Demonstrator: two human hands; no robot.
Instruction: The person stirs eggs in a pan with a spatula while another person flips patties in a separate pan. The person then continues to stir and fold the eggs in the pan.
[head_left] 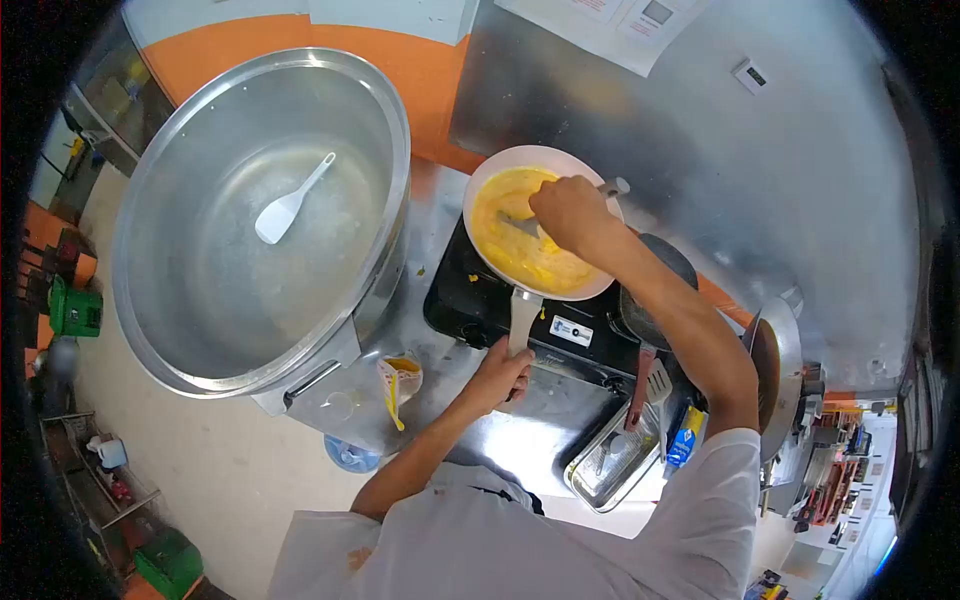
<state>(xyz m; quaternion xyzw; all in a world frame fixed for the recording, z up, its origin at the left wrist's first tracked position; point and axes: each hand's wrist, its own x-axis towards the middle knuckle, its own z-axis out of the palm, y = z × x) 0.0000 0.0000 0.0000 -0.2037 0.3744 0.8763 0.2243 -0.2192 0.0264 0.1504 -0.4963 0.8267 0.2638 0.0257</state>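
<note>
A light-coloured pan with yellow, egg-like liquid in it sits on a black stove. Closed around the pan's handle is my left hand, below the pan. Over the pan's right side, my right hand is closed on a utensil, whose grey end sticks out past the fist. The utensil's other end is in the yellow liquid and partly hidden.
At the left stands a large metal pot holding a white paddle. An opened packet lies near the pot. Right of the stove are a dark pan, a metal tray and a slotted spatula.
</note>
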